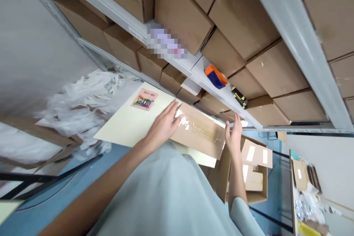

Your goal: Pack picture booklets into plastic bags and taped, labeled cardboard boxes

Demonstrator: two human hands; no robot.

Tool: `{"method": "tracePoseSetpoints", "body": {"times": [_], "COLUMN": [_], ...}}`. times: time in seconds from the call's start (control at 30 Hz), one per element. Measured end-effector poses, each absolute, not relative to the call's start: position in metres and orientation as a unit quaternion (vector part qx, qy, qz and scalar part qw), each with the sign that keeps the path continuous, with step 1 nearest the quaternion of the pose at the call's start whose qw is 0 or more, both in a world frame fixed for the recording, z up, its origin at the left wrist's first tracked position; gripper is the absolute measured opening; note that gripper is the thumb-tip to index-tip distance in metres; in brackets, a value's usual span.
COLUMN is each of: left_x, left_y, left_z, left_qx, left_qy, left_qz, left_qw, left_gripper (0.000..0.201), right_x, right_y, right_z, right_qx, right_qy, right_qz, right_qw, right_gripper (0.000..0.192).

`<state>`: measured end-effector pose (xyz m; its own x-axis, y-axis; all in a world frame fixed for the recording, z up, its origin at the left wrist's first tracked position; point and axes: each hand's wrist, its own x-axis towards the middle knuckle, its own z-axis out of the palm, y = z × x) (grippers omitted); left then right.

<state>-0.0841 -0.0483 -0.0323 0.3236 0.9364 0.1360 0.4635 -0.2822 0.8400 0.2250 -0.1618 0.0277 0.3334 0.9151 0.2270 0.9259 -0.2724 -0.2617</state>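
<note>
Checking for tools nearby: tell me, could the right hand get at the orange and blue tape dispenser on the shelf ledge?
Probably yes: the right hand rests at the taped box's end, and the tape dispenser sits exposed on the shelf ledge above it, nothing between.

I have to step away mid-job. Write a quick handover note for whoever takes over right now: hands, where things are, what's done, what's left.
Left hand: open, flat on the top of the taped cardboard box, holding nothing.
Right hand: open, palm against the box's right end.
The box lies on the cream sheet, which carries a pink sticker at its far end.
On the shelf ledge above: orange and blue tape dispenser, yellow and black cutter.
Done: clear tape already runs along the top seam.
Left: probably pressing the tape ends down; whether the ends are sealed cannot be told. An open carton of small boxes sits below right.
</note>
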Motion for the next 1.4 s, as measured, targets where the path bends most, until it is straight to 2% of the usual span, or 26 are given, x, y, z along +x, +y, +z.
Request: {"method": "tracePoseSetpoints", "body": {"times": [0.13, 0.23, 0.3, 0.47, 0.57, 0.7, 0.8, 0.9, 0.97, 1.1, 1.23, 1.3, 1.4], "left_x": [-0.089, -0.074, -0.069, -0.078, -0.080, -0.085, -0.105, -0.136, -0.158, -0.185, -0.189, -0.191, -0.200], "left_y": [-0.073, -0.078, -0.077, -0.065, -0.063, -0.066, -0.072, -0.079, -0.083, -0.091, -0.104, -0.110, -0.110], "left_z": [-0.043, -0.049, -0.053, -0.059, -0.056, -0.039, -0.019, -0.011, -0.020, -0.077, -0.143, -0.165, -0.181], "left_qx": [0.711, 0.707, 0.708, 0.685, 0.679, 0.691, 0.673, 0.644, 0.633, 0.621, 0.617, 0.631, 0.656], "left_qy": [0.543, 0.582, 0.594, 0.585, 0.579, 0.564, 0.535, 0.513, 0.526, 0.573, 0.605, 0.615, 0.603], "left_qz": [0.232, 0.168, 0.157, 0.195, 0.211, 0.212, 0.276, 0.321, 0.304, 0.236, 0.179, 0.124, 0.054], "left_qw": [0.382, 0.366, 0.348, 0.387, 0.400, 0.401, 0.429, 0.468, 0.480, 0.481, 0.470, 0.457, 0.452], "left_gripper": [0.075, 0.101, 0.110, 0.072, 0.060, 0.051, 0.052, 0.056, 0.057, 0.056, 0.036, 0.028, 0.021], "right_x": [0.199, 0.189, 0.189, 0.196, 0.195, 0.183, 0.168, 0.155, 0.150, 0.137, 0.115, 0.106, 0.104], "right_y": [-0.246, -0.252, -0.247, -0.249, -0.252, -0.252, -0.258, -0.273, -0.287, -0.312, -0.325, -0.328, -0.330], "right_z": [-0.006, -0.025, -0.034, -0.042, -0.045, -0.027, 0.007, 0.032, 0.028, -0.031, -0.111, -0.140, -0.162], "right_qx": [-0.890, -0.890, -0.885, -0.862, -0.851, -0.824, -0.807, -0.805, -0.814, -0.810, -0.811, -0.820, -0.825], "right_qy": [-0.379, -0.314, -0.303, -0.315, -0.321, -0.323, -0.334, -0.357, -0.356, -0.307, -0.213, -0.169, -0.144], "right_qz": [0.141, 0.216, 0.219, 0.232, 0.230, 0.247, 0.232, 0.189, 0.167, 0.233, 0.284, 0.291, 0.312], "right_qw": [0.208, 0.250, 0.277, 0.324, 0.347, 0.394, 0.429, 0.434, 0.427, 0.443, 0.465, 0.463, 0.448], "right_gripper": [0.105, 0.116, 0.117, 0.099, 0.091, 0.085, 0.077, 0.065, 0.057, 0.046, 0.057, 0.059, 0.051]}}
